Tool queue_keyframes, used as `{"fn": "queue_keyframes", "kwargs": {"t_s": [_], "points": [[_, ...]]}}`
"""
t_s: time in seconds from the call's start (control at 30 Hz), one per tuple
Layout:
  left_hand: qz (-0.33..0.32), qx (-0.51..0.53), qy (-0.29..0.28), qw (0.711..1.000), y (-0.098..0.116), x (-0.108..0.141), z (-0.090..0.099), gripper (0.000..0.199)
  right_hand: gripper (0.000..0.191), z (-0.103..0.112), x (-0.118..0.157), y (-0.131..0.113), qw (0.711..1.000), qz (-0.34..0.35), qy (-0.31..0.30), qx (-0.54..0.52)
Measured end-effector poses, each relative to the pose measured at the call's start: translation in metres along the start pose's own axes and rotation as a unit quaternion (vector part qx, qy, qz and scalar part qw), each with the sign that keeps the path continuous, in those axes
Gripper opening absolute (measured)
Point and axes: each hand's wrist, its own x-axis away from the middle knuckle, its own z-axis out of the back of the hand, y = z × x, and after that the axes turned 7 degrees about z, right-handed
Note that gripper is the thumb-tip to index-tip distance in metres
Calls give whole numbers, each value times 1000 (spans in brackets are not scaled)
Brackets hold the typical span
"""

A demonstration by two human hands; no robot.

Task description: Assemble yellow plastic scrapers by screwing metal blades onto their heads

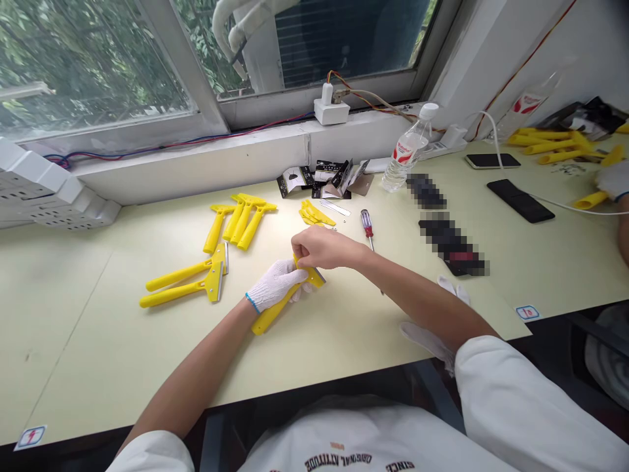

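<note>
- Front edge of the tabletop (122, 367) slants up to your right; held work sits back from it, handle end aimed toward it.
- Left side: two bladed scrapers (181, 285) lie well apart from your left grip (278, 285).
- Right side tighter: screwdriver (366, 223) passes beneath your right forearm; spare white glove (427, 337) at the front edge by that arm.
- Tabletop pale, seamed at left; number label (30, 437) at its front-left corner, another label (527, 313) along the front edge at right.
- Back edge meets the sill under a window (98, 65); dark packets (327, 178) and water bottle (403, 154) stand near it.
- Four yellow handles (240, 219) left of middle toward the back edge; small yellow pieces (314, 214) and metal strip (335, 208) just beyond your hands.
- Far right: a co-worker's gloved hand (612, 180) beside more yellow handles.
- Yellow scraper (272, 316): in your left grip, gloved, closed around its neck; handle points toward you, blade end to the right.
- Right grip (324, 248): bare, fingers curled at the scraper's head; can't tell whether they pinch anything, fingertips hidden.
</note>
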Motion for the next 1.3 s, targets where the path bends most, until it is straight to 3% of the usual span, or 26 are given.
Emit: {"fn": "queue_keyframes", "kwargs": {"t_s": [0.17,0.37,0.6,0.83,1.07,1.17,1.23,1.3], "points": [[13,-41,0,999,7,3,-2,26,36,-3,-4,13,999,-7,11,-40],[22,-74,-10,997,3,4,-1,26,27,-4,-5,17,995,4,-47,-85],[3,-92,-9,996,-4,3,1,27,25,-4,-8,19,994,26,-58,-87],[2,-63,-38,997,-1,4,2,30,27,13,-7,28,956,0,-150,-251],[17,-74,-30,997,-3,3,3,29,25,1,-11,29,962,3,-136,-236],[-7,-98,-37,994,1,10,5,29,21,3,-11,33,960,-3,-123,-253],[-47,-151,3,987,3,16,5,34,20,8,-10,37,962,-26,-103,-252],[-87,-229,95,965,3,21,2,59,21,14,-9,42,961,-44,-86,-260]]}}
